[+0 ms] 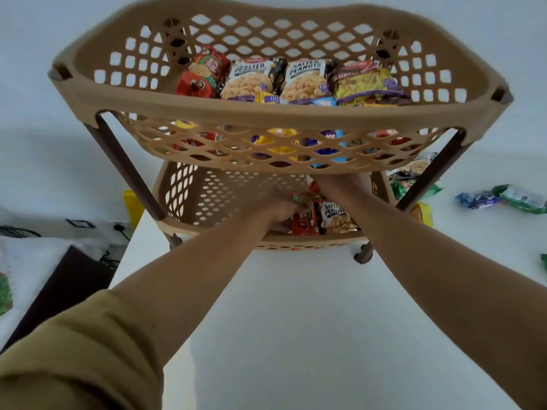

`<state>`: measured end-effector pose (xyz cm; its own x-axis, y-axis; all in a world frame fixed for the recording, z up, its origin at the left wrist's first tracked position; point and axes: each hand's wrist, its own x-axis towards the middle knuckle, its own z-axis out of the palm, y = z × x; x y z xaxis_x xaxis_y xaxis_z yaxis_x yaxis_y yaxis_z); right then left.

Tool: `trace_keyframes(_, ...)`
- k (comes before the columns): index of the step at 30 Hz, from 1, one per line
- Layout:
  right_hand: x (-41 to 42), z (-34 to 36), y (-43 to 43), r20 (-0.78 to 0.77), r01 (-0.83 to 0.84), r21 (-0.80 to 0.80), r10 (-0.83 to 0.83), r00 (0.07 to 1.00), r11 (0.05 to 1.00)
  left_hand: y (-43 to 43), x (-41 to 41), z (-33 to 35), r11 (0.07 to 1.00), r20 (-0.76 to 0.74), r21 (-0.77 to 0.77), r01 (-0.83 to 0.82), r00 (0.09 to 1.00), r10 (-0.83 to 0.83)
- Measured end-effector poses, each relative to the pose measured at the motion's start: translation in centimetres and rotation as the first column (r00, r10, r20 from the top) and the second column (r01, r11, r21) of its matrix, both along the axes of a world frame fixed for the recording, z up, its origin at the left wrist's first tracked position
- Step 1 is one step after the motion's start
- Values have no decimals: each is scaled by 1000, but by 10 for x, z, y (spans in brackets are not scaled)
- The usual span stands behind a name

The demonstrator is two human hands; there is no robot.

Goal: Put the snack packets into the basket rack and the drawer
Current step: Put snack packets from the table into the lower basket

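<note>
White desk point(296, 321) fills the lower frame, and the tan basket rack point(281, 113) stands on it at upper centre. Its upper basket already holds a row of packets, two salted peanuts packets point(305, 81) among them.

Both my arms reach under that tier into the lower basket point(296, 244). My left hand point(275, 208) sits at the basket's middle, fingers against a red-orange packet point(300, 201). It is blurred, so I cannot tell whether I grip the packet or only touch it. My right hand point(337, 184) is mostly hidden behind the upper basket's front wall. Only the wrist end shows, so its hold is unknown too. A salted peanuts packet point(334, 216) lies just right of the red ones, between my two hands.

Loose packets lie on the desk at the right edge of the frame: a blue packet point(476, 199) touching a green packet point(521, 199), both lying long-ways across the frame. They are well apart from my left hand and on my right arm's side, so I judge the right hand suits the next pick. No drawer shows.
</note>
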<state>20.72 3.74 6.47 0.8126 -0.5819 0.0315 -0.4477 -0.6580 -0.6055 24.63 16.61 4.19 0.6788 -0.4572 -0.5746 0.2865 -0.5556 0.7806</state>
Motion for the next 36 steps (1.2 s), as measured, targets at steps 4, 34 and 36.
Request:
trace_keyframes(4, 12, -7, -2, -27, -60, 4, 60, 998, 998, 1, 1, -5, 998, 59, 59, 20, 998, -23)
trace_keyframes(34, 29, -19, -7, -368, -422, -333, 296, 881, 843, 1, 6, -8, 994, 65, 104, 15, 998, -22)
trace_keyframes(36, 27, -18, -7, -348, -425, -342, 307, 886, 838, 1, 6, -8, 994, 85, 108, 12, 996, -21)
